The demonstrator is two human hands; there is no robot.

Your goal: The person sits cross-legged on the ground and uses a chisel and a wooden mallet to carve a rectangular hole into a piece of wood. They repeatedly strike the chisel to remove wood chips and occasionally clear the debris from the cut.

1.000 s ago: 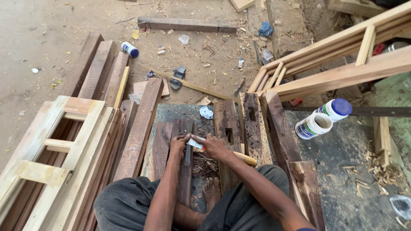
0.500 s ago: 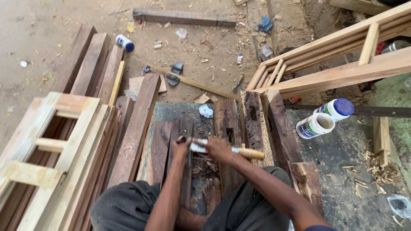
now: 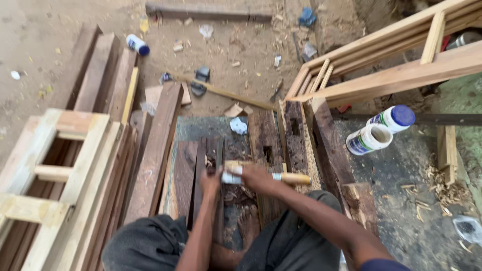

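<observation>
Hammer (image 3: pixel 281 177) with pale wooden handle, head view only: right hand (image 3: pixel 256 176) wrapped round it near the head end, handle sticking out to the right across the dark planks (image 3: pixel 266 145). Left hand (image 3: pixel 211 181) closed on something upright, likely a chisel, but it's blurred and I can't tell for sure; it sits on a narrow dark board (image 3: pixel 219 200) running between the knees. Probably held that way so the tool stands steady under the hammer, judging by the two fists meeting. Hammer head touches or lies just beside left hand. Mortised plank (image 3: pixel 293 130) right of the work. Two white glue bottles (image 3: pixel 381 129) lie on the slab well apart to the right. Pale frame (image 3: pixel 45 175) stacked at left.
</observation>
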